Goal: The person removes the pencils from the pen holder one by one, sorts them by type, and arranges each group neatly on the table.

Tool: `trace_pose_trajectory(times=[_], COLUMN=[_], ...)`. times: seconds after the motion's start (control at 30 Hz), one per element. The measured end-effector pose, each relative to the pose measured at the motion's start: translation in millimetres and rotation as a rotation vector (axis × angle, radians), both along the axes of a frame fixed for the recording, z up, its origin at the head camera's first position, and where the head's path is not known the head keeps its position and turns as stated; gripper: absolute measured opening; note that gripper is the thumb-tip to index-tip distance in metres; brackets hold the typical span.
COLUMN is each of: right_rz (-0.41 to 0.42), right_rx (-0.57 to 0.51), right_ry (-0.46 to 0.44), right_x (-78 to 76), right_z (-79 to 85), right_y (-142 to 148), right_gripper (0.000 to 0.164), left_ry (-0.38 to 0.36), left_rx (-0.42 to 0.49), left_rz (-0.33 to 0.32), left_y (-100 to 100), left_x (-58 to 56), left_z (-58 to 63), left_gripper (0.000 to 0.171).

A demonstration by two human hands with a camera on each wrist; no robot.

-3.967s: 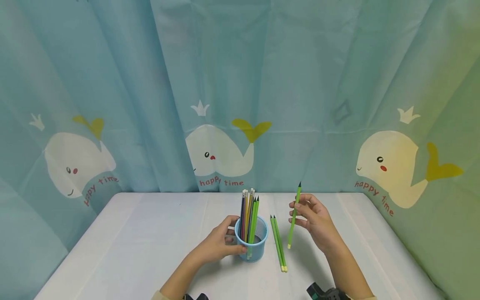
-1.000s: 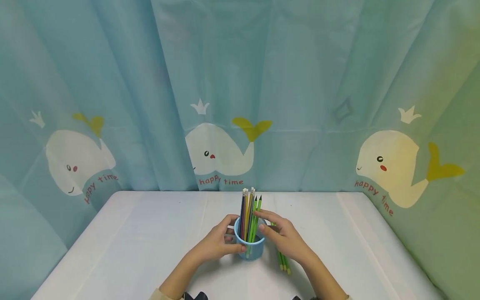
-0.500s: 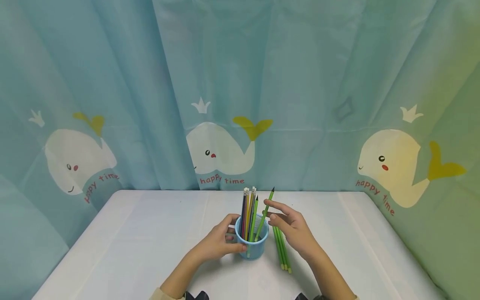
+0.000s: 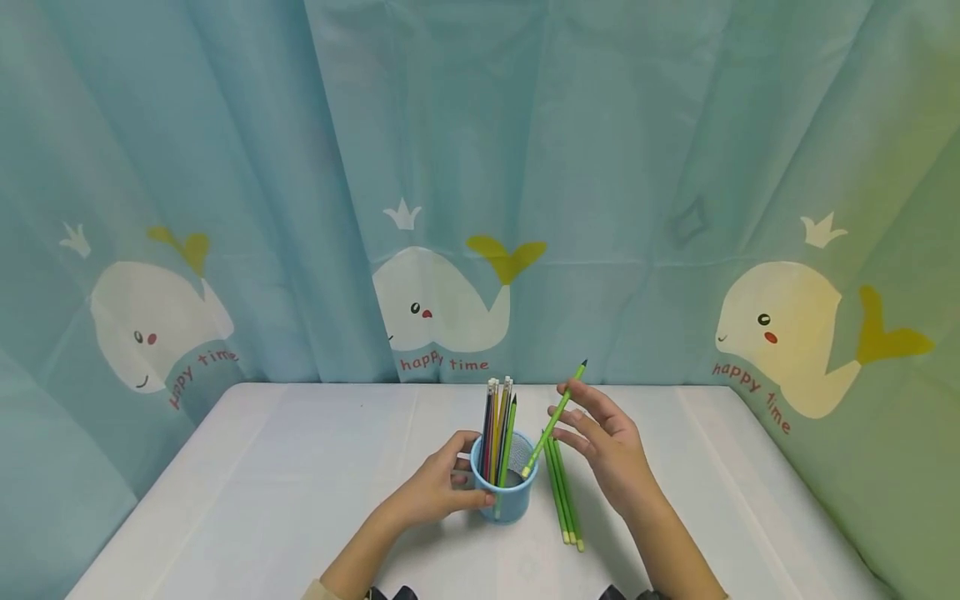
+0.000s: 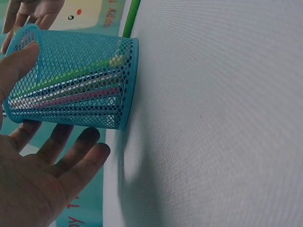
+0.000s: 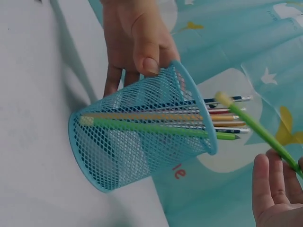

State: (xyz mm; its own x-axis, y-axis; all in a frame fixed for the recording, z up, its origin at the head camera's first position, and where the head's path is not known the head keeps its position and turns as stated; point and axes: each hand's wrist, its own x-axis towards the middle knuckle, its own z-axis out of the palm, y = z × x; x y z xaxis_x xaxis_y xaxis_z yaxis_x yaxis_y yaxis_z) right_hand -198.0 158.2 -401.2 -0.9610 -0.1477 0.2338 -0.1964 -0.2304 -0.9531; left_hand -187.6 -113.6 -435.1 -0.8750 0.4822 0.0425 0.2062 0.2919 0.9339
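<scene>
A light-blue mesh pencil cup [image 4: 516, 505] stands upright on the table, gripped at its left side by my left hand [image 4: 431, 487]. The thumb lies on the cup's near side and the fingers reach behind it. Inside the cup lean several dark, red and yellow pencils [image 4: 493, 429], white ends up, and one green pencil [image 4: 507, 442], tip up. To the right of the cup my right hand [image 4: 617, 446] pinches another green pencil [image 6: 260, 128], dark tip up. This pencil slants, its pale end just beyond the cup's rim in the right wrist view.
Three green pencils [image 4: 564, 496] lie side by side on the white table [image 4: 300, 492], right of the cup and below my right hand. Behind the table hangs a blue-green curtain [image 4: 600, 167] with printed whales.
Over four seconds the right hand has laid a green pencil beside the two on the table. It then has drawn another green pencil up and rightward out of the cup. The left hand stays put.
</scene>
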Motion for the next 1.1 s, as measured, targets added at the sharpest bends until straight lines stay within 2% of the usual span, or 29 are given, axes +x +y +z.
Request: trace_pose_trajectory(times=[0.4,0.8,1.1], right_rz=[-0.01,-0.018,-0.104], right_rx=[0.063,0.052,0.17], right_ry=[-0.024,-0.021,-0.072], right_x=[-1.7,-6.1,-9.3], right_z=[-1.6,-2.8,-6.5], right_y=[10,21,27], right_gripper=[0.043,0.06,0.057], left_ry=[-0.015,-0.004,-0.003], left_rx=[-0.01,-0.003,-0.007], left_rz=[-0.001,-0.009,-0.008], left_y=[-3,-1,-1], left_x=[1.9,0.3,0.4], left_z=[-0.3,0.4,1.2], left_gripper=[0.074,0.073,0.073])
